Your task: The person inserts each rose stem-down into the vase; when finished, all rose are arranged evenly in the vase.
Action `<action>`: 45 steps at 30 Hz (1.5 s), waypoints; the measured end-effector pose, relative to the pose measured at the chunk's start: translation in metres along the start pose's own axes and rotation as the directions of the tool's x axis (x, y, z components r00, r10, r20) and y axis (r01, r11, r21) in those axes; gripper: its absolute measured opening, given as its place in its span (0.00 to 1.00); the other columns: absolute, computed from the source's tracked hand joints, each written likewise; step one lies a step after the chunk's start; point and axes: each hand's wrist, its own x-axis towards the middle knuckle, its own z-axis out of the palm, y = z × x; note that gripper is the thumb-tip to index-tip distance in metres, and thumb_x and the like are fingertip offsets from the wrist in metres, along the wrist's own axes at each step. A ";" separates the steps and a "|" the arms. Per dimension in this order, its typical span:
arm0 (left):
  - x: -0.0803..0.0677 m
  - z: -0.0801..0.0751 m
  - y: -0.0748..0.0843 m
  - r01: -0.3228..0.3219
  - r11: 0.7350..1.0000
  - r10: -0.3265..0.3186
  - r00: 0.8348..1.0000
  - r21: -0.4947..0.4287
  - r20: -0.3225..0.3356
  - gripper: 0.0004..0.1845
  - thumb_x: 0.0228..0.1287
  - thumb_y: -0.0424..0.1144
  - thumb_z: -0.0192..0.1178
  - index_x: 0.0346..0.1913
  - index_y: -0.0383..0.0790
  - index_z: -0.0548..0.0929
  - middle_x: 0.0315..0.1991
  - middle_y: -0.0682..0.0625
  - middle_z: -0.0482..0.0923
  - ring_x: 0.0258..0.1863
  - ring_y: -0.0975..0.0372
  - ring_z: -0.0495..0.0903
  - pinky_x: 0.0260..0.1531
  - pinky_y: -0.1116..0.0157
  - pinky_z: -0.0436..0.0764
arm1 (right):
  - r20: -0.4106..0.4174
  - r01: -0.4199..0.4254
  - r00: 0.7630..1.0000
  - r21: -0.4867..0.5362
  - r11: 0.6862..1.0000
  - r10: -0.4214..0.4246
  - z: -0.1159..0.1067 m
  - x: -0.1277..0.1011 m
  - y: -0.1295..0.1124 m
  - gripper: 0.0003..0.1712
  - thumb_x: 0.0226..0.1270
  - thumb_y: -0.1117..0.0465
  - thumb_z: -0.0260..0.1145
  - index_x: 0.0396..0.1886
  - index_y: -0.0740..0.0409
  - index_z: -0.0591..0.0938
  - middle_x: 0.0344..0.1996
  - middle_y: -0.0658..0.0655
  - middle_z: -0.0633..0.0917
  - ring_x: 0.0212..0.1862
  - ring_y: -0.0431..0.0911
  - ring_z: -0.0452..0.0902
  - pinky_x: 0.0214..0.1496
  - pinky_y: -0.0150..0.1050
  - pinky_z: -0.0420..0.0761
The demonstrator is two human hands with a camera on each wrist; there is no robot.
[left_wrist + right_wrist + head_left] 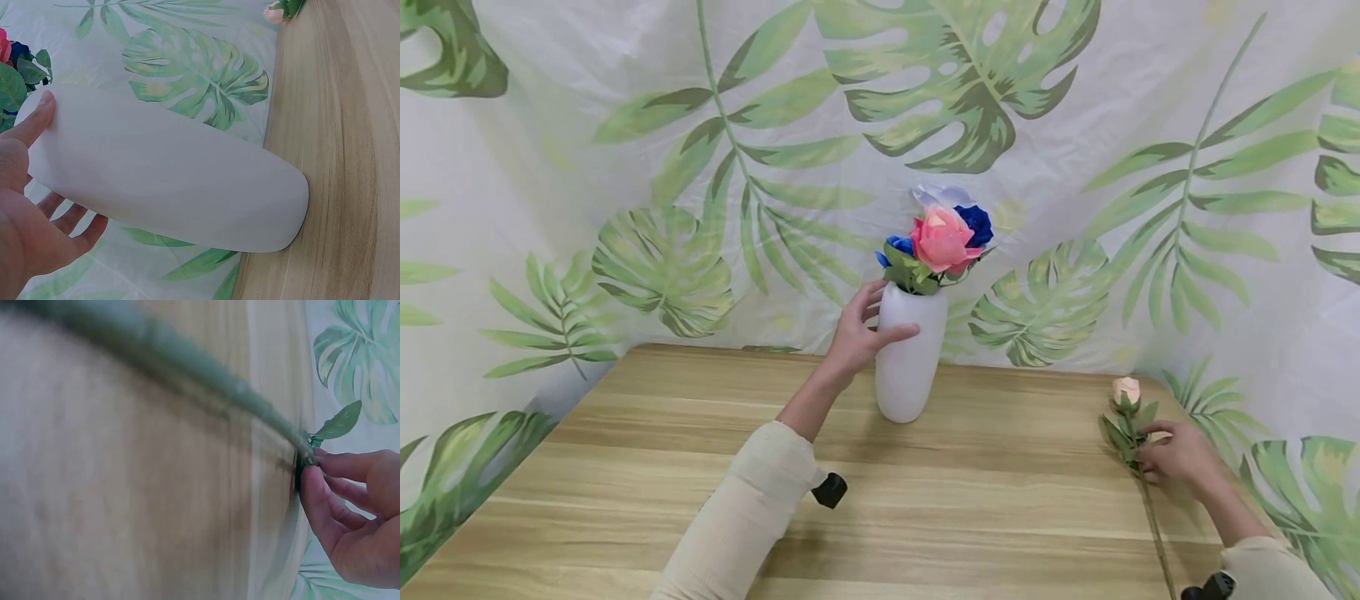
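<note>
Two hands are at work on my feed, and I take the white vase [910, 358] as my landmark; it stands upright on the wooden counter [925, 517] near the leaf-print backdrop [625, 167]. My left hand [857, 333] is against the vase's upper part, fingers [871, 297] spread fairly wide and only gently bent, the thumb [34, 122] laid straight on the white wall near the mouth; the other fingers lie behind the vase and I cannot tell whether they touch it. A pink rose [942, 239] and blue roses [976, 223] rise out of the vase's mouth. Well to the right of the vase, my right hand [1180, 457] pinches a pale peach rose [1126, 390] at its green stem [187, 365], fingertips [319, 472] closed narrowly just by a leaf [340, 422]. I can read no labels or writing anywhere.
</note>
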 end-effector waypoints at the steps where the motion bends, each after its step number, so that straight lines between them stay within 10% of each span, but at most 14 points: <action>1: 0.000 0.000 0.000 0.001 1.000 -0.001 1.000 0.000 0.000 0.42 0.60 0.37 0.76 0.76 0.44 0.68 0.73 0.42 0.68 0.68 0.47 0.71 0.61 0.43 0.78 | 0.003 -0.002 1.000 0.017 1.000 0.002 0.000 0.000 -0.001 0.29 0.67 0.75 0.64 0.63 0.87 0.67 0.25 0.58 0.87 0.25 0.47 0.84 0.28 0.40 0.87; 45: -0.001 0.001 0.000 0.011 1.000 -0.011 1.000 0.011 -0.004 0.43 0.60 0.38 0.76 0.77 0.44 0.67 0.73 0.43 0.68 0.69 0.47 0.71 0.61 0.43 0.78 | -0.052 0.035 0.999 0.458 0.888 -0.013 0.019 -0.001 -0.064 0.41 0.73 0.77 0.59 0.78 0.78 0.50 0.31 0.44 0.85 0.33 0.40 0.87 0.41 0.41 0.89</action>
